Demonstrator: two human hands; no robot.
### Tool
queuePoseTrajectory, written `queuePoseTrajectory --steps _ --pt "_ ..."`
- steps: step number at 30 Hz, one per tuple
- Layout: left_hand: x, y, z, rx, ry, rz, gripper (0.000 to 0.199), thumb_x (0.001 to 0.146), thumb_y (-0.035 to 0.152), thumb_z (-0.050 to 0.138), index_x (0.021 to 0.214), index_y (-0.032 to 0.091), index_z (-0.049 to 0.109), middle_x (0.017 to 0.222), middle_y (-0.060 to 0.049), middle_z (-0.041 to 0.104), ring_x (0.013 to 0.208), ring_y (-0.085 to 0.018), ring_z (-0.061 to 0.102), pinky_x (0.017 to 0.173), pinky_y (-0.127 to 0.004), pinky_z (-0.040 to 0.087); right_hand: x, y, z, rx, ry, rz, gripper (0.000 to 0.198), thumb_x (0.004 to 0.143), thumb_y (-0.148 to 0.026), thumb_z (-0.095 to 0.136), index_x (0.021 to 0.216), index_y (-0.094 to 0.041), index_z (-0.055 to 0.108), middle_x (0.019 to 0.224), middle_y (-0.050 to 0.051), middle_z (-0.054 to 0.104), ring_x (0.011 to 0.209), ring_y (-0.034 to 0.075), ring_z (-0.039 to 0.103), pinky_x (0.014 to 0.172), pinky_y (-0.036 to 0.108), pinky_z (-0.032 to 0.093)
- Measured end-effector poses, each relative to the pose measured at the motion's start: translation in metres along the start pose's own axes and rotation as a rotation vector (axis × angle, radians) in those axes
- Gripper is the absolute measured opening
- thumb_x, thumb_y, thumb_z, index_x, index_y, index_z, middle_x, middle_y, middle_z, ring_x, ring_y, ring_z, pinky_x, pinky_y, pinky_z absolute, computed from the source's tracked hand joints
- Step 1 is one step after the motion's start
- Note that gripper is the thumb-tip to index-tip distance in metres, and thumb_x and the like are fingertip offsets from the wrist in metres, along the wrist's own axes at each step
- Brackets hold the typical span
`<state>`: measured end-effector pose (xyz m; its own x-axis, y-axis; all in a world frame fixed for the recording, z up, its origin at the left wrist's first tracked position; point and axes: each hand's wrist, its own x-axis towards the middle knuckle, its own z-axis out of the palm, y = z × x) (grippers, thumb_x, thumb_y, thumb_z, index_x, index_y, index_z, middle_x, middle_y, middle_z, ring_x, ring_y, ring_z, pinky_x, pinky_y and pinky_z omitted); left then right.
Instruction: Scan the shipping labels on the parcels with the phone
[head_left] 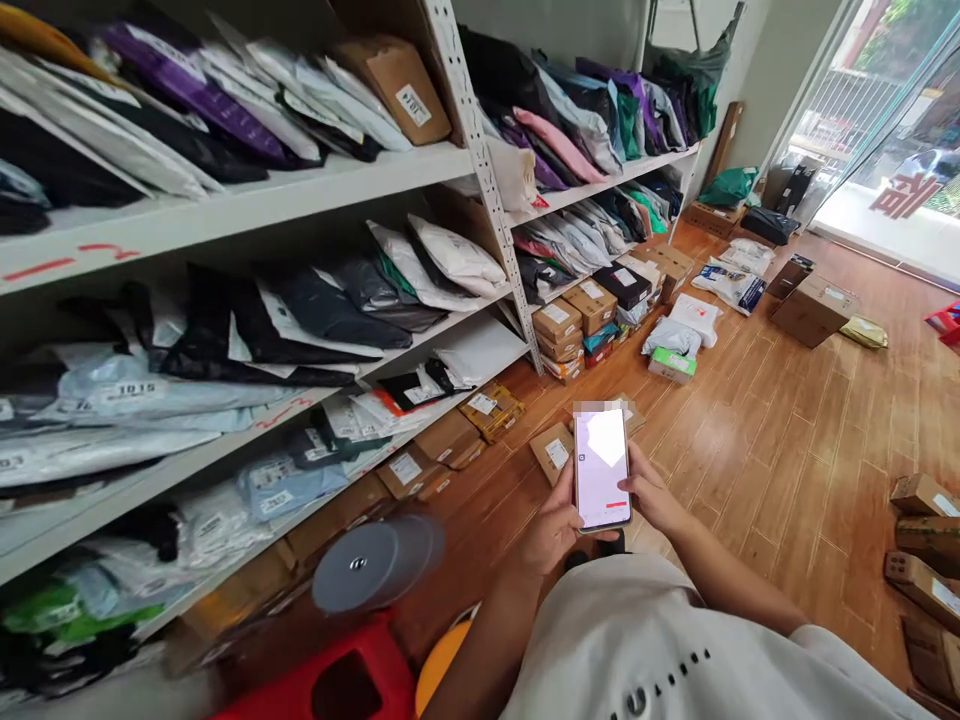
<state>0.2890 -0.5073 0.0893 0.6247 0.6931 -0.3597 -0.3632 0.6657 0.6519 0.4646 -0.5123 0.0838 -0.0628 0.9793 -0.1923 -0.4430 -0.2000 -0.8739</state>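
A smartphone (pixel 600 470) with a bright, mostly white and pale lilac screen is held upright in front of my body. My left hand (pixel 553 522) wraps round its left side and lower edge. On the other side my right hand (pixel 651 490) grips the right edge, its thumb over the lower right of the screen near a red strip. What the screen says is too small to read. Behind the phone, a small cardboard box (pixel 551 453) with a white label lies on the wooden floor, partly hidden.
Shelves (pixel 360 188) full of bagged parcels run along the left. Cardboard boxes (pixel 814 308) and plastic mailers lie on the floor ahead; more boxes (pixel 930 590) line the right edge. A grey round stool (pixel 358 565) and a red plastic object (pixel 322 680) stand at lower left. A glass door is at far right.
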Motion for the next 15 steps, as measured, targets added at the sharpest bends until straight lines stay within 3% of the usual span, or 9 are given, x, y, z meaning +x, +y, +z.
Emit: queuePoseTrajectory --steps 5,8,11,15 --pt "-0.013 -0.010 -0.015 0.042 0.085 0.004 0.119 0.071 0.019 0.069 0.160 0.039 -0.006 0.157 -0.012 0.043 0.115 -0.035 0.062 0.070 -0.036 0.062 -0.001 0.014 0.013 -0.006 -0.025 0.081 0.052 0.061 -0.024 0.066 0.113 -0.027 0.061 0.098 -0.001 0.070 0.090 0.025 0.061 0.078 0.034 0.048" --pt "-0.010 -0.023 -0.025 -0.052 0.063 0.025 0.122 0.067 0.018 0.068 0.159 0.044 -0.007 0.156 -0.010 0.044 0.116 -0.036 0.062 0.070 -0.037 0.063 0.001 0.020 0.014 -0.026 -0.024 0.072 0.048 0.067 -0.029 0.069 0.114 -0.027 0.060 0.092 -0.002 0.070 0.084 0.023 0.061 0.078 0.033 0.049" --pt "-0.001 -0.032 -0.028 -0.162 0.056 0.063 0.125 0.061 0.019 0.066 0.158 0.044 -0.009 0.156 -0.009 0.044 0.117 -0.037 0.062 0.071 -0.040 0.063 0.010 0.024 0.007 -0.047 -0.037 0.081 0.041 0.074 -0.037 0.072 0.113 -0.028 0.060 0.088 -0.003 0.070 0.076 0.020 0.060 0.074 0.031 0.050" --pt "0.017 -0.029 -0.019 -0.176 0.133 0.072 0.122 0.067 0.021 0.064 0.158 0.040 -0.014 0.160 -0.009 0.038 0.121 -0.037 0.060 0.079 -0.044 0.063 0.037 0.026 -0.013 -0.057 -0.109 0.140 0.034 0.076 -0.043 0.073 0.105 -0.028 0.060 0.087 -0.002 0.070 0.072 0.019 0.061 0.068 0.030 0.050"
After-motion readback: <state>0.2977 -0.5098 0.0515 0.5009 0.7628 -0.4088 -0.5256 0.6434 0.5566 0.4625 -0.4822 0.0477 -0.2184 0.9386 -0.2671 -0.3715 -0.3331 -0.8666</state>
